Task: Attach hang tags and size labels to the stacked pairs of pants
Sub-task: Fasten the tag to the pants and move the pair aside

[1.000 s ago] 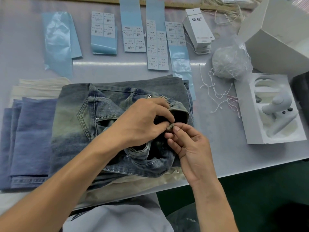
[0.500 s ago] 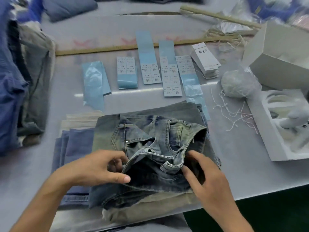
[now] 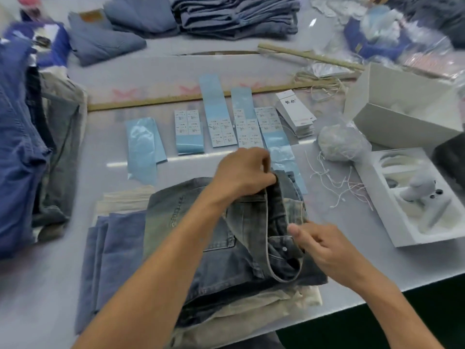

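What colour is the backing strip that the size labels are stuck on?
Light blue, glossy; the backing strips show best in the head view, beyond the jeans.

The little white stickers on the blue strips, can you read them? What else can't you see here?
- Size stickers, head view: print too small to read.
- Hang tags: mark on top blurred.
- Right hand fingertips: tucked into the jeans waistband.
- Cream pants: mostly covered by the jeans.
- Far piles: cut off by the top edge.

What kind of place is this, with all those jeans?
Probably a clothing factory's finishing or packing table. Folded jeans are piled around, sheets of size stickers lie in rows, and a stack of hang tags waits beside loose strings.
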Action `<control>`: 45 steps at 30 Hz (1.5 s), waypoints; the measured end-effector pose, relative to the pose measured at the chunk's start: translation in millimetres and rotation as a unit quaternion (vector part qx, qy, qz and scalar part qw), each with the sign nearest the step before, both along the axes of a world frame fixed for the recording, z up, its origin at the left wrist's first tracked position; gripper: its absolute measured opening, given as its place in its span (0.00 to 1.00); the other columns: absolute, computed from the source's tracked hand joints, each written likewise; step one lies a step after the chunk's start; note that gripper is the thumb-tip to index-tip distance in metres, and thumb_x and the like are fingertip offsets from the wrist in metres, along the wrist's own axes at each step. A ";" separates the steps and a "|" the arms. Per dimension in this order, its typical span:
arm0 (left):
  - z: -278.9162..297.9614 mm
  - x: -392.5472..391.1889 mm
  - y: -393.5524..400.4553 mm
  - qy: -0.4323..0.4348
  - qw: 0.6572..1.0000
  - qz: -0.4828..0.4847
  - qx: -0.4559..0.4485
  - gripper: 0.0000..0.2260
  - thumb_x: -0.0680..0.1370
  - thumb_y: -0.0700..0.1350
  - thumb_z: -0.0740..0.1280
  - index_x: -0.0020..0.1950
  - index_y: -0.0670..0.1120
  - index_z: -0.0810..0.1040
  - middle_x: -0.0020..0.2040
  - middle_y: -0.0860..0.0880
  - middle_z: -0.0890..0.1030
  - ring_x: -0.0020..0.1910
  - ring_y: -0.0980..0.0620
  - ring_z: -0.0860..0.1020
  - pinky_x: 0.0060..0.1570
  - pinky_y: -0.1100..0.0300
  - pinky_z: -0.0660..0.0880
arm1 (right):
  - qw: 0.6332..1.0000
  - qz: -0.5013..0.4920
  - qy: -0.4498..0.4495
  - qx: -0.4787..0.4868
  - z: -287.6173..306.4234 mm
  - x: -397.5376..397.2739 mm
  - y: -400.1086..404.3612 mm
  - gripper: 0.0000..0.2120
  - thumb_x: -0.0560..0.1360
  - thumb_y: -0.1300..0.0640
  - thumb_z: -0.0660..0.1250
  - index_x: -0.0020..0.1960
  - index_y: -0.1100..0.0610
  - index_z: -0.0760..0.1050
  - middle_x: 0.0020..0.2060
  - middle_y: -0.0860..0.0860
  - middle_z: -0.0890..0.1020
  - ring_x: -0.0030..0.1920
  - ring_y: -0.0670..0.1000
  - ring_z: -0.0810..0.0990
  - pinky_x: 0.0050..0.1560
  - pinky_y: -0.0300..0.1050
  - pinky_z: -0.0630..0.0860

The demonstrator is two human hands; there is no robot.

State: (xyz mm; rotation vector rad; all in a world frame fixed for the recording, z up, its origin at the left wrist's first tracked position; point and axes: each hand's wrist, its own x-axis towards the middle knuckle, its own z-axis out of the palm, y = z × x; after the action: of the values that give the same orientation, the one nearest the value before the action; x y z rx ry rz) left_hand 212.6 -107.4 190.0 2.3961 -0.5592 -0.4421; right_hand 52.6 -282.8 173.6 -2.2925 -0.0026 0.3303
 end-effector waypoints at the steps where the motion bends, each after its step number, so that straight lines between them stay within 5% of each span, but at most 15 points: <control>1: -11.2 6.0 -17.1 0.055 0.998 -0.031 -0.005 0.10 0.74 0.48 0.71 0.54 0.55 0.76 0.42 0.52 0.80 0.43 0.48 0.80 0.38 0.55 0.73 | 1.000 -0.008 0.005 -0.018 -2.5 -6.3 -2.7 0.36 0.75 0.22 0.53 0.30 0.55 0.65 0.28 0.49 0.70 0.30 0.48 0.71 0.40 0.49 0.72; 4: -35.9 6.9 -26.2 0.252 0.944 0.001 -0.213 0.22 0.79 0.47 0.73 0.70 0.52 0.70 0.54 0.44 0.81 0.47 0.48 0.83 0.46 0.54 0.82 | 0.995 -0.075 0.006 -0.070 -13.5 -32.1 2.1 0.31 0.68 0.19 0.59 0.38 0.48 0.73 0.49 0.39 0.73 0.51 0.44 0.75 0.50 0.41 0.73; 7: -59.1 -3.1 26.7 0.057 0.917 0.184 -0.350 0.14 0.81 0.45 0.70 0.63 0.59 0.75 0.57 0.55 0.80 0.53 0.61 0.81 0.49 0.68 0.78 | 0.982 -0.144 -0.002 -0.124 -23.9 -52.2 18.9 0.28 0.67 0.25 0.65 0.48 0.49 0.76 0.55 0.38 0.67 0.58 0.43 0.70 0.60 0.45 0.73; 11: -118.2 -73.7 121.0 -0.125 0.903 0.355 -0.206 0.14 0.79 0.41 0.70 0.61 0.56 0.76 0.56 0.54 0.79 0.55 0.54 0.78 0.57 0.58 0.75 | 0.954 -0.201 -0.158 -0.158 -15.3 -60.6 57.1 0.29 0.73 0.33 0.66 0.66 0.50 0.75 0.65 0.45 0.69 0.64 0.47 0.70 0.66 0.56 0.75; 15: -167.3 -131.2 145.8 -0.176 0.945 0.274 -0.017 0.15 0.80 0.44 0.65 0.63 0.39 0.79 0.64 0.41 0.76 0.62 0.38 0.74 0.65 0.45 0.70 | 0.943 -0.039 -0.172 -0.282 -17.0 -53.1 85.7 0.39 0.65 0.36 0.77 0.70 0.54 0.75 0.62 0.54 0.78 0.59 0.55 0.80 0.60 0.58 0.79; 18: -168.2 -126.2 152.3 -0.165 0.919 0.357 0.005 0.20 0.79 0.50 0.61 0.62 0.38 0.79 0.63 0.38 0.77 0.62 0.35 0.74 0.64 0.41 0.69 | 0.967 -0.143 -0.150 -0.147 -20.0 -41.1 66.8 0.23 0.71 0.59 0.78 0.65 0.53 0.79 0.54 0.43 0.81 0.52 0.43 0.81 0.55 0.39 0.80; 22: -172.4 -120.5 177.9 -0.048 0.865 0.498 0.039 0.28 0.73 0.57 0.60 0.60 0.37 0.80 0.55 0.29 0.79 0.58 0.29 0.75 0.62 0.36 0.70 | 0.946 -0.303 -0.110 -0.041 -16.7 -21.3 32.3 0.13 0.77 0.57 0.73 0.57 0.41 0.77 0.48 0.41 0.77 0.46 0.39 0.79 0.43 0.32 0.76; 24: -172.5 -116.9 182.5 -0.008 0.872 0.486 0.057 0.25 0.76 0.61 0.60 0.54 0.40 0.81 0.52 0.31 0.80 0.56 0.29 0.77 0.60 0.37 0.71 | 0.964 -0.263 -0.003 -0.046 -15.5 -15.0 29.8 0.21 0.75 0.40 0.71 0.66 0.41 0.72 0.51 0.39 0.77 0.46 0.39 0.78 0.46 0.36 0.75; 26: -172.8 -114.4 181.4 0.017 0.885 0.465 0.040 0.21 0.80 0.63 0.62 0.49 0.44 0.78 0.48 0.35 0.81 0.54 0.32 0.78 0.54 0.40 0.74 | 0.972 -0.198 0.067 -0.106 -20.9 -15.2 33.1 0.36 0.73 0.31 0.67 0.75 0.43 0.63 0.59 0.38 0.75 0.60 0.45 0.76 0.60 0.44 0.75; 28: -170.9 -115.8 180.3 0.045 0.887 0.459 -0.006 0.15 0.80 0.61 0.64 0.48 0.50 0.70 0.43 0.41 0.78 0.51 0.32 0.80 0.47 0.44 0.72 | 0.971 -0.159 0.067 -0.163 -23.7 -13.6 36.7 0.37 0.76 0.36 0.67 0.79 0.45 0.58 0.66 0.44 0.75 0.67 0.49 0.73 0.67 0.48 0.72; 32: -164.9 -120.4 189.1 0.021 0.865 0.498 -0.056 0.12 0.79 0.58 0.69 0.48 0.57 0.66 0.41 0.44 0.77 0.49 0.34 0.81 0.45 0.47 0.70 | 0.964 -0.200 -0.015 -0.175 -22.3 -7.9 39.3 0.29 0.80 0.46 0.66 0.78 0.44 0.60 0.65 0.44 0.77 0.59 0.48 0.79 0.58 0.46 0.76; 36: -163.6 -139.2 188.8 0.050 0.878 0.476 -0.002 0.11 0.79 0.53 0.70 0.51 0.56 0.68 0.51 0.38 0.83 0.52 0.34 0.80 0.51 0.44 0.75 | 0.958 -0.158 0.032 -0.237 -14.1 -9.0 52.3 0.30 0.82 0.48 0.60 0.80 0.42 0.51 0.72 0.47 0.66 0.59 0.50 0.77 0.58 0.50 0.78; 40: -148.7 -128.9 169.9 -0.182 0.894 0.404 0.067 0.20 0.75 0.43 0.69 0.66 0.38 0.77 0.62 0.34 0.78 0.59 0.31 0.76 0.60 0.37 0.71 | 0.918 -0.144 -0.221 -0.297 4.6 8.9 67.9 0.41 0.73 0.60 0.71 0.81 0.46 0.58 0.74 0.55 0.64 0.62 0.54 0.75 0.56 0.53 0.80; 42: -133.2 -117.5 154.2 -0.276 0.904 0.322 0.051 0.24 0.77 0.48 0.64 0.71 0.42 0.75 0.69 0.37 0.75 0.66 0.37 0.74 0.66 0.43 0.69 | 0.908 -0.128 -0.314 -0.247 5.0 19.6 84.2 0.37 0.76 0.57 0.68 0.82 0.50 0.58 0.79 0.55 0.61 0.74 0.56 0.68 0.70 0.56 0.70; 45: -135.6 -113.9 131.9 -0.253 0.944 0.197 0.075 0.24 0.83 0.57 0.55 0.76 0.50 0.72 0.77 0.42 0.70 0.80 0.46 0.58 0.74 0.45 0.59 | 0.934 -0.007 -0.161 -0.318 -14.9 36.5 95.1 0.33 0.81 0.41 0.50 0.83 0.49 0.48 0.82 0.52 0.43 0.82 0.56 0.45 0.80 0.57 0.48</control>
State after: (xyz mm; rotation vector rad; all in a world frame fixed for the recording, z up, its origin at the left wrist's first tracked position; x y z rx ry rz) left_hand 98.7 24.5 54.4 2.6899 -0.2451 0.3275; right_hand 89.1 -187.6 158.7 -2.9659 -0.0515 -0.0798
